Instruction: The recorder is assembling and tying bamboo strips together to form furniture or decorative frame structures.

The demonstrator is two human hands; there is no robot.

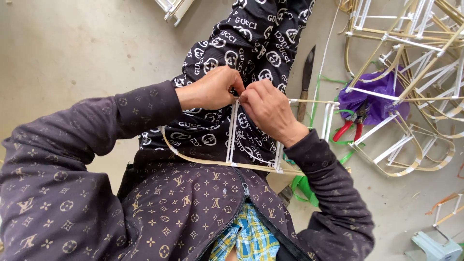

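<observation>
Head view, looking down over the lap. Left hand (210,89) and right hand (268,108) are brought together, fingertips pinched on the top of a white upright strut of a bamboo frame (232,162). Both hands are closed on that joint; what sits between the fingertips is too small to tell. The frame lies across the person's patterned trousers (251,38): a curved bamboo strip runs along the bottom, white struts rise from it, and a thin horizontal strip continues to the right.

On the concrete floor (72,43), right of the legs: a dark-bladed knife (306,79), lying lengthwise, near the frame's right end. Just beyond it, red-handled pliers (349,129) rest at the edge of a purple plastic bag (374,96). Green plastic strapping (304,186) lies under the frame's right end. A stack of finished bamboo frames (415,58) fills the upper right, partly over the bag.
</observation>
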